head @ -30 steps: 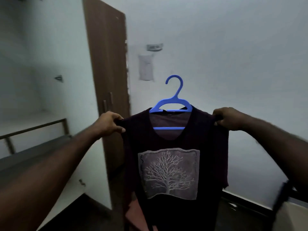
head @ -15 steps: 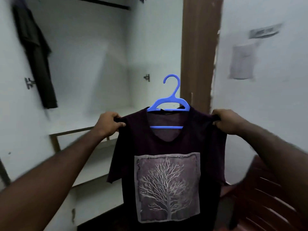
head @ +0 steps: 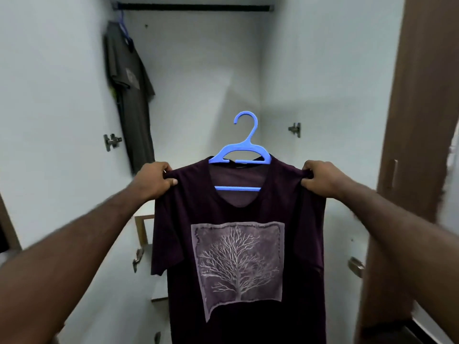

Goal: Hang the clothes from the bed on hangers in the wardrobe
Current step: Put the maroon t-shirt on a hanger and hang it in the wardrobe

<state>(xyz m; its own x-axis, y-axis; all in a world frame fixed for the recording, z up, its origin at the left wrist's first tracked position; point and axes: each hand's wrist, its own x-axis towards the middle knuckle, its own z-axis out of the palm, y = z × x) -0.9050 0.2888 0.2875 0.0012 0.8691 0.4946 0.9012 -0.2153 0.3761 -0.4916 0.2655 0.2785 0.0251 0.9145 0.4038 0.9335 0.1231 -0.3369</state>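
A dark purple T-shirt (head: 238, 209) with a pale tree print hangs on a blue plastic hanger (head: 242, 150), held up in front of the open wardrobe. My left hand (head: 155, 182) grips the shirt's left shoulder and my right hand (head: 320, 181) grips its right shoulder. The hanger's hook points up, well below the black rail (head: 193, 7) that runs across the top of the wardrobe. The hanger's arms are hidden inside the shirt.
A grey T-shirt (head: 130, 95) hangs on another blue hanger at the rail's left end. The brown wardrobe door (head: 419, 120) stands open on the right. Metal hinges (head: 111, 141) sit on both white side walls. A shelf edge (head: 142, 229) shows lower left.
The view has swung left from the wall and door to face the wardrobe's inside. Both hands keep their hold on the shirt's shoulders, and the rail and grey shirt have come into view.
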